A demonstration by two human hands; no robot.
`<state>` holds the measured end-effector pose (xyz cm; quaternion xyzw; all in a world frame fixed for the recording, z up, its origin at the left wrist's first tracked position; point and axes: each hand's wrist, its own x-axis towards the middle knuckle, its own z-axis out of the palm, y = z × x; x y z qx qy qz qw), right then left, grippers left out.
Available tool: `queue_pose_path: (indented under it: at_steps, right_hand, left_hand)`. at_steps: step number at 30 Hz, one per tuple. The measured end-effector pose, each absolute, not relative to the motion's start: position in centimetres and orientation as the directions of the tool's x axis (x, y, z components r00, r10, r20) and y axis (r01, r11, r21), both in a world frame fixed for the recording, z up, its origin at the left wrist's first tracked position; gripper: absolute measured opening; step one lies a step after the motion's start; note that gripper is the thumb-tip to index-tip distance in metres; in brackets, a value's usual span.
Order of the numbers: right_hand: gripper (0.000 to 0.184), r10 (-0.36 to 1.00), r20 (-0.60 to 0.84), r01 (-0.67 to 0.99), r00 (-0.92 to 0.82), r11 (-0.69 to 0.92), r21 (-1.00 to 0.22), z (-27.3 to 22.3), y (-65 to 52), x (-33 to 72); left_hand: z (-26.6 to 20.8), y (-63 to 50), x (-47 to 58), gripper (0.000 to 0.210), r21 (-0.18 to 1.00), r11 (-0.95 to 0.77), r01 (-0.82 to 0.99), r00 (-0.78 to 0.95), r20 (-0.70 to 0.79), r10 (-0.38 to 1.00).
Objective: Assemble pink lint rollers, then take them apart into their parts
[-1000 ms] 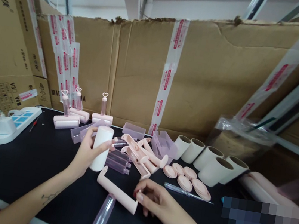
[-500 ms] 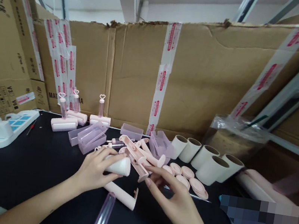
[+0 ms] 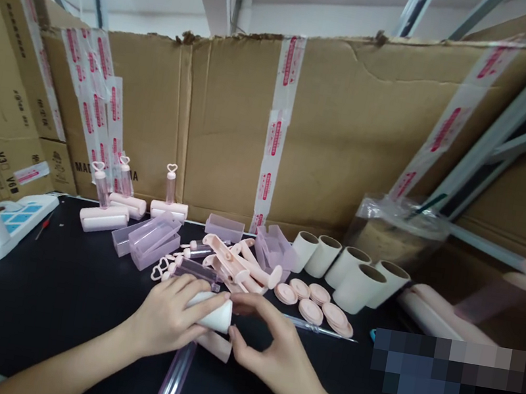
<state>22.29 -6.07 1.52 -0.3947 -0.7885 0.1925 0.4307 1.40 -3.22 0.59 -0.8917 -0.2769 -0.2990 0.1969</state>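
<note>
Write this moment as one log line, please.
left hand: holds white roll | right hand: at roll's end, contact unclear | partly hidden by roll: pink holder

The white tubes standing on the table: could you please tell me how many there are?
5, beyond the right hand: first tube and second tube at left, third tube in the middle, front tube nearest, last tube at right. Others could be hidden behind.

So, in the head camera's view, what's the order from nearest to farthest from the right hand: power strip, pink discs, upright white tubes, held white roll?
From the right hand:
1. white roll, in the left hand, by the right fingertips
2. pink discs, beyond, rightward
3. upright white tubes, behind the discs
4. power strip, far left
</note>
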Motion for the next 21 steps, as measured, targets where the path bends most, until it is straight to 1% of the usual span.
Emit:
queue_pose_path:
  at_steps: [7, 12, 15, 17, 19, 21]
  right_hand:
    - [0.031, 0.829, 0.501, 0.476, -0.247, 0.555, -0.682, 1.7, -6.4, 21.9]
    - [0.027, 0.841, 0.475, 0.451, -0.259, 0.54, -0.71, 1.9, -6.2, 22.1]
    - [0.029, 0.852, 0.454, 0.432, -0.26, 0.523, -0.734, 1.9, -6.2, 22.1]
    - [0.035, 0.851, 0.453, 0.406, -0.268, 0.526, -0.748, 2.0, -6.2, 22.1]
    - [0.042, 0.837, 0.463, 0.374, -0.292, 0.546, -0.75, 2.2, -6.2, 22.4]
    - [0.041, 0.823, 0.486, 0.349, -0.295, 0.566, -0.747, 2.8, -6.0, 23.1]
  left_hand:
    - [0.5, -3.7, 2.0, 0.043, -0.242, -0.753, 0.611, 0.678, 0.652, 0.34]
    - [0.6, -4.1, 2.2, 0.043, -0.249, -0.739, 0.626, 0.665, 0.664, 0.34]
    - [0.5, -4.1, 2.2, 0.043, -0.232, -0.739, 0.633, 0.653, 0.674, 0.347]
    - [0.4, -4.1, 2.1, 0.044, -0.209, -0.745, 0.634, 0.64, 0.683, 0.353]
    - [0.5, -4.1, 2.1, 0.045, -0.172, -0.755, 0.633, 0.62, 0.696, 0.362]
    - [0.7, -4.0, 2.0, 0.045, -0.123, -0.765, 0.632, 0.593, 0.713, 0.375]
